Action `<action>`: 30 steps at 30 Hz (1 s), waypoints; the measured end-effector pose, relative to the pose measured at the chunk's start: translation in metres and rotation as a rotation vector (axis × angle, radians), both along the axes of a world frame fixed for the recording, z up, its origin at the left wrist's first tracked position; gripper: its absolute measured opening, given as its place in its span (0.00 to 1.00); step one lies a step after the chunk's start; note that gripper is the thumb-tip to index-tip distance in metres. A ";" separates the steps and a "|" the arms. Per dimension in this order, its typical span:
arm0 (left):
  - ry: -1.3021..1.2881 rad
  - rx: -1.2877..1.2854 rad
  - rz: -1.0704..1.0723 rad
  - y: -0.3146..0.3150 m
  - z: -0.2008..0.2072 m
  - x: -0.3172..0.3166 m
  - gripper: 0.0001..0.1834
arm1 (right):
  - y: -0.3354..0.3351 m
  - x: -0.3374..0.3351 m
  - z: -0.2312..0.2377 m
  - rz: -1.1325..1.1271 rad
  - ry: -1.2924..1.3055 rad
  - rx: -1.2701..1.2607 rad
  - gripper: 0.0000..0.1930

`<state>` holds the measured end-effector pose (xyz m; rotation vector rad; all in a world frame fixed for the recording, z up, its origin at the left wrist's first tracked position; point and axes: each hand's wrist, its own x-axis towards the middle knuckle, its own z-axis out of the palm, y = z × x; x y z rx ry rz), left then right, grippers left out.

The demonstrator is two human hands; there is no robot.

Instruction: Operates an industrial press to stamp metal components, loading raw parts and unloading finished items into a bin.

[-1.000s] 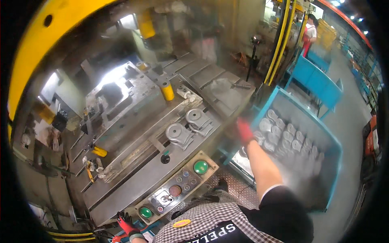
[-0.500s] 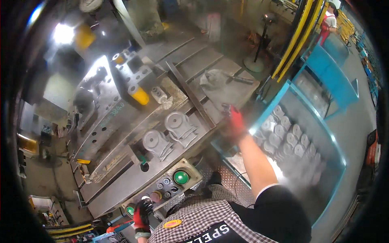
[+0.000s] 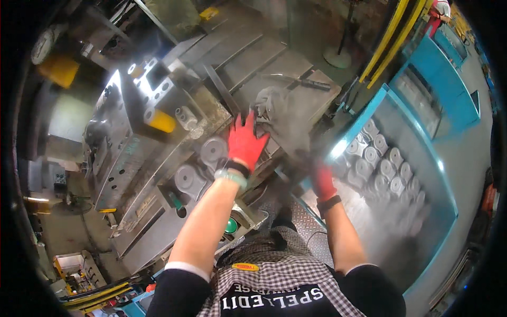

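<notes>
The left hand (image 3: 245, 142), in a red glove, is spread wide and empty over the press surface (image 3: 274, 63), just beside the round metal part (image 3: 214, 149). The right hand (image 3: 321, 179) is blurred beside the blue bin (image 3: 417, 153); its grip cannot be determined.

Right hand (image 3: 321, 178) fingers motion-blurred.

A metal-stamping factory floor: heavy press tooling (image 3: 158, 137), blue bin (image 3: 422, 174) of pressed metal parts (image 3: 380, 169), yellow guard rails (image 3: 388, 37).
</notes>
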<state>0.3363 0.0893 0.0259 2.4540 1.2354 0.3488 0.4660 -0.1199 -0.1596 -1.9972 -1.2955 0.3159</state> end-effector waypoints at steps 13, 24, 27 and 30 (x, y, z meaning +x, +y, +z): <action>-0.159 -0.063 -0.164 0.001 0.014 0.030 0.23 | -0.009 0.024 0.044 -0.114 0.229 0.118 0.16; -0.150 -0.309 -0.206 -0.105 0.059 -0.028 0.20 | -0.068 0.012 0.186 0.002 1.008 0.551 0.20; -0.066 -0.335 -0.279 -0.114 0.052 -0.033 0.18 | -0.070 -0.004 0.214 0.272 0.859 0.506 0.23; -0.072 -0.390 -0.274 -0.124 0.047 -0.045 0.20 | -0.051 -0.003 0.212 0.323 0.062 0.123 0.17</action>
